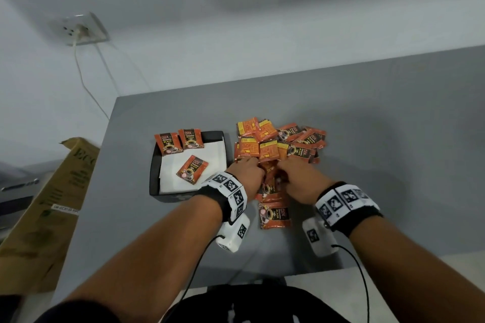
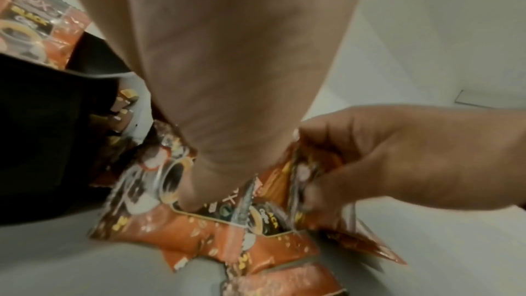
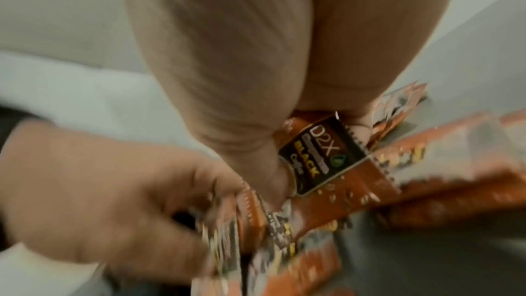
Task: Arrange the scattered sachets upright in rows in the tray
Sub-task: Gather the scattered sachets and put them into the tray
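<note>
Evenly but dimly lit from above, soft shadows under both arms, wide-angle bending toward the edges, both wrist views smeared with blur.

Right hand fills the upper centre, its fingers curled onto an orange-and-black sachet printed "D2X BLACK". Left hand enters from the left, fingers pinching the edge of blurred sachets. More sachets lie overlapped at right on the grey worktop. Picture is motion-blurred.
</note>
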The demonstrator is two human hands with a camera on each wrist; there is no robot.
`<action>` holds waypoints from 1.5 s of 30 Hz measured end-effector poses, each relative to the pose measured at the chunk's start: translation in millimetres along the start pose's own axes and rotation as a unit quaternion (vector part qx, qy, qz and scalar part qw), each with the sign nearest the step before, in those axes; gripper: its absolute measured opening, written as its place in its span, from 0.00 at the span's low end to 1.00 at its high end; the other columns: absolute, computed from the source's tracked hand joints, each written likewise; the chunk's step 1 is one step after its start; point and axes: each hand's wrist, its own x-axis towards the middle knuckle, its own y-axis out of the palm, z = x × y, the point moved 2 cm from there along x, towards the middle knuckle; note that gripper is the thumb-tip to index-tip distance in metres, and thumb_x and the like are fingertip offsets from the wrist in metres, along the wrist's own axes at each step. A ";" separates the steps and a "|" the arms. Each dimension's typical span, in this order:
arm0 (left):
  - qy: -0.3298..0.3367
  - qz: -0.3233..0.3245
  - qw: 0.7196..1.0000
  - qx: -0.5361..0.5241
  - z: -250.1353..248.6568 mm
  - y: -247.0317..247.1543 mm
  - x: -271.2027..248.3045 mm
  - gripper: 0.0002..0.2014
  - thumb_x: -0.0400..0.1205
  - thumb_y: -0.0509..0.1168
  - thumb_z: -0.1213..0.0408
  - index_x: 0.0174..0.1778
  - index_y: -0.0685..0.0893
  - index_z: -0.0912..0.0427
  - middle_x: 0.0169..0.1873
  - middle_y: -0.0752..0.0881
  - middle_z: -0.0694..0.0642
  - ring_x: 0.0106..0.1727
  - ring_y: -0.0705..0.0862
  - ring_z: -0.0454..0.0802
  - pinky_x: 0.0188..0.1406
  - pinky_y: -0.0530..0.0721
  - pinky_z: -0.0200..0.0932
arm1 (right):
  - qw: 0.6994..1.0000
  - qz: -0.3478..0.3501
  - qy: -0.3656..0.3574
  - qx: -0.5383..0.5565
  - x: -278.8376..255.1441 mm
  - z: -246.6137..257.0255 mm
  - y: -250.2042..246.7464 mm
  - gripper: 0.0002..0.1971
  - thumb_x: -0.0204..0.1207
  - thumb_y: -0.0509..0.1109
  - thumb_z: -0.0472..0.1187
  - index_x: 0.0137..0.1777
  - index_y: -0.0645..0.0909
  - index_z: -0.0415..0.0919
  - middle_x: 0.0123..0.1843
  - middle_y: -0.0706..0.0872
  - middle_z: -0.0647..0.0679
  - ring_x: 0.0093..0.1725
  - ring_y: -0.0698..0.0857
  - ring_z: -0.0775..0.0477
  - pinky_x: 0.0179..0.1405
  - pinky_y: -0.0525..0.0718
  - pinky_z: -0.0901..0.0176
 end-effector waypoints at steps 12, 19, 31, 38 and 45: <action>-0.029 0.012 1.000 -0.003 -2.0 4.1 3.7 0.21 0.82 0.68 0.67 0.73 0.81 0.56 0.70 0.74 0.63 0.74 0.69 0.66 0.76 0.72 0.59 | 0.986 -0.007 0.132 0.103 -21.2 -49.0 -17.4 0.11 0.80 0.73 0.44 0.59 0.77 0.45 0.52 0.86 0.49 0.48 0.88 0.48 0.41 0.87 0.58; -0.026 -0.017 0.998 -0.055 -1.7 -3.0 2.2 0.17 0.79 0.71 0.68 0.64 0.83 0.55 0.60 0.77 0.59 0.64 0.77 0.60 0.63 0.79 0.57 | 0.986 -0.041 0.160 0.017 -14.4 -54.5 13.0 0.34 0.71 0.80 0.48 0.74 0.70 0.44 0.72 0.75 0.42 0.70 0.77 0.39 0.71 0.78 0.45; -0.019 0.004 0.994 -0.107 -33.0 -4.7 17.0 0.20 0.77 0.71 0.69 0.66 0.81 0.60 0.67 0.74 0.58 0.68 0.75 0.58 0.66 0.80 0.51 | 0.984 -0.150 0.058 -0.075 -18.5 -40.4 22.0 0.28 0.75 0.77 0.44 0.72 0.72 0.44 0.71 0.75 0.46 0.69 0.73 0.40 0.71 0.76 0.48; 0.011 -0.061 0.994 -0.086 -30.3 7.1 15.5 0.22 0.74 0.74 0.70 0.64 0.79 0.55 0.61 0.78 0.53 0.66 0.71 0.55 0.62 0.73 0.47 | 0.990 -0.099 0.080 0.056 -19.2 -37.0 11.5 0.18 0.79 0.73 0.38 0.65 0.72 0.45 0.56 0.83 0.47 0.54 0.84 0.45 0.51 0.82 0.54; -0.035 -0.052 0.979 -0.195 -22.1 7.5 6.1 0.32 0.76 0.75 0.70 0.74 0.71 0.53 0.66 0.79 0.56 0.64 0.82 0.57 0.63 0.83 0.54 | 0.979 -0.095 0.128 0.123 -19.4 -63.7 -25.0 0.13 0.76 0.75 0.48 0.56 0.79 0.47 0.49 0.87 0.51 0.45 0.85 0.53 0.38 0.80 0.61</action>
